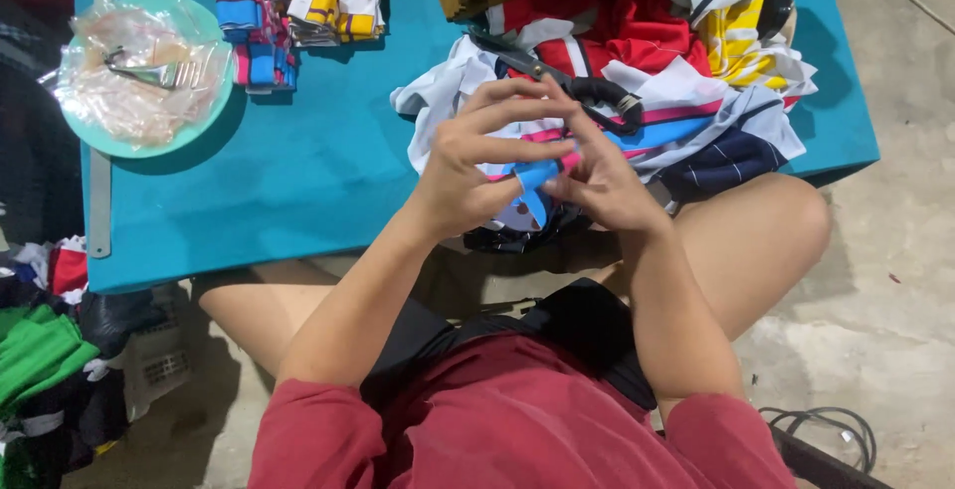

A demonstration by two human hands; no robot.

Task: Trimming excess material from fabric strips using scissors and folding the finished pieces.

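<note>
Both my hands meet over the near edge of a teal table (298, 181). My left hand (477, 161) and my right hand (602, 181) pinch a small folded strip of blue fabric (534, 179) with a pink edge between their fingertips. Just beyond my fingers lies a heap of striped cloth pieces (686, 101) in white, red, blue and yellow. Black-handled scissors (582, 86) rest on that heap, right behind my fingers.
A pale green plate (204, 116) holding clear plastic bags and a metal clip sits at the table's far left. Stacks of striped knit bands (288, 11) lie at the back. A metal ruler (99, 200) runs along the left edge. Green and dark garments (40, 360) pile on the floor to the left; a cable (826, 429) lies at the right.
</note>
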